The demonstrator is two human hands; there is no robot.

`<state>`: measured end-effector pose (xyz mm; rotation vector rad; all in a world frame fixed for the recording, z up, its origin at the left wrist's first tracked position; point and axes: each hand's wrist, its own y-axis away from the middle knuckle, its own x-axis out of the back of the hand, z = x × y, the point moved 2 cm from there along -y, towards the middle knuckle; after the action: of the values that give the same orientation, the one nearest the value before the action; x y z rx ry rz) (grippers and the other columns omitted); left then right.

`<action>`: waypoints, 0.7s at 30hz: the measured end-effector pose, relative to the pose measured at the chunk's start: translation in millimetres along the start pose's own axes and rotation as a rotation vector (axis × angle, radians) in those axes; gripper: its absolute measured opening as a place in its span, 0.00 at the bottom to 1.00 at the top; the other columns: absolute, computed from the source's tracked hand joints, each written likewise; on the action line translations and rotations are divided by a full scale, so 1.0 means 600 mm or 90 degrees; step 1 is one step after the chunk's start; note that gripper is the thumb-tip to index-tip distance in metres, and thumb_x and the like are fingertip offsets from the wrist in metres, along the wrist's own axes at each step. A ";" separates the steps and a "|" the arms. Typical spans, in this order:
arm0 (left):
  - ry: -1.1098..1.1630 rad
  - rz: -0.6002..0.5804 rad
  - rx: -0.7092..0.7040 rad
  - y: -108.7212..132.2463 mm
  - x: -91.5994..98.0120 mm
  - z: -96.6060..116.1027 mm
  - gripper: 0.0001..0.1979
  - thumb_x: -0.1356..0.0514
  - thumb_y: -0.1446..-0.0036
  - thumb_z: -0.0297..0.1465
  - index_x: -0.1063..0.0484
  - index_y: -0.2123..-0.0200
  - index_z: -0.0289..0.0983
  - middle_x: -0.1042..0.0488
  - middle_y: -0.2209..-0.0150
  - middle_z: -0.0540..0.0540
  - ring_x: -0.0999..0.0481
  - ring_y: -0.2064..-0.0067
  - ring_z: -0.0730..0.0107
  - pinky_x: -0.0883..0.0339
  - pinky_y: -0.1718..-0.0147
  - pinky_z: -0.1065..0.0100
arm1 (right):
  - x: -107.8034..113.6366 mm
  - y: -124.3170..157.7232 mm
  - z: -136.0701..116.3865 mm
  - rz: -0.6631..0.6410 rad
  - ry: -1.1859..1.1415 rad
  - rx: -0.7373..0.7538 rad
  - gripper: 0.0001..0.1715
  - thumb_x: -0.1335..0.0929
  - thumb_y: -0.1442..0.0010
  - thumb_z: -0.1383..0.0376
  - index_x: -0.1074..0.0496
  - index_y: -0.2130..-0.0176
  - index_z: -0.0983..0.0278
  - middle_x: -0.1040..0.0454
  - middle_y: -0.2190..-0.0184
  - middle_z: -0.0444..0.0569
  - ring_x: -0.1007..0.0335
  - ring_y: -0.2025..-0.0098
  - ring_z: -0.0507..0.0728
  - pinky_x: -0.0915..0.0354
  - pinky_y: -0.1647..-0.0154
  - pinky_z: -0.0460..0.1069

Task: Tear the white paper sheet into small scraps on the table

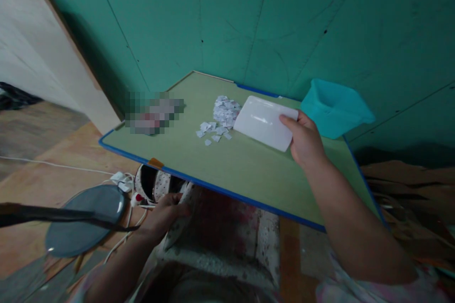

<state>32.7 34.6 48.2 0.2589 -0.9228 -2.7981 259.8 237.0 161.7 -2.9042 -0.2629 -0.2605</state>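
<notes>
White tray (261, 123): one, smooth rounded rectangle, lying on table. Nearest, below table edge: left hand (165, 212) clenched on spotted fabric (161, 184). On matte green, blue-edged table (231, 170): right hand (305, 142) gripping tray's right end. Beyond: one heap of paper scraps (222, 116) just beside tray; one teal tub (334, 106); teal panel wall (249, 19).

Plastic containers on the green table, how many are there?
2. A white tray, held at its right end by the right hand, sits beside the paper bits; a teal tub stands at the back right corner of the table. A blurred patch may hide more.
</notes>
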 end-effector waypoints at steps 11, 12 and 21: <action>-0.010 0.029 0.001 0.022 -0.015 0.027 0.07 0.44 0.71 0.21 0.27 0.85 0.36 0.28 0.89 0.53 0.34 0.86 0.74 0.43 0.85 0.74 | -0.008 -0.006 0.025 -0.016 0.022 0.082 0.12 0.38 0.49 0.58 0.39 0.64 0.60 0.33 0.67 0.44 0.36 0.65 0.53 0.39 0.63 0.49; -0.014 0.034 0.000 0.021 -0.014 0.025 0.07 0.44 0.70 0.21 0.27 0.85 0.36 0.28 0.89 0.53 0.34 0.86 0.73 0.43 0.85 0.74 | -0.009 -0.006 0.026 -0.025 0.031 0.078 0.12 0.38 0.49 0.57 0.39 0.64 0.61 0.33 0.68 0.44 0.37 0.66 0.53 0.39 0.64 0.49; -0.038 0.031 0.002 0.012 -0.005 0.008 0.07 0.44 0.69 0.21 0.27 0.83 0.36 0.27 0.87 0.52 0.32 0.84 0.71 0.41 0.84 0.73 | 0.016 -0.013 0.031 0.035 0.103 0.056 0.12 0.38 0.52 0.56 0.40 0.68 0.60 0.35 0.73 0.43 0.38 0.71 0.53 0.40 0.72 0.48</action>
<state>35.5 32.4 56.7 0.1521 -0.9336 -2.7738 270.3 250.1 146.9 -2.7793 -0.1631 -0.4597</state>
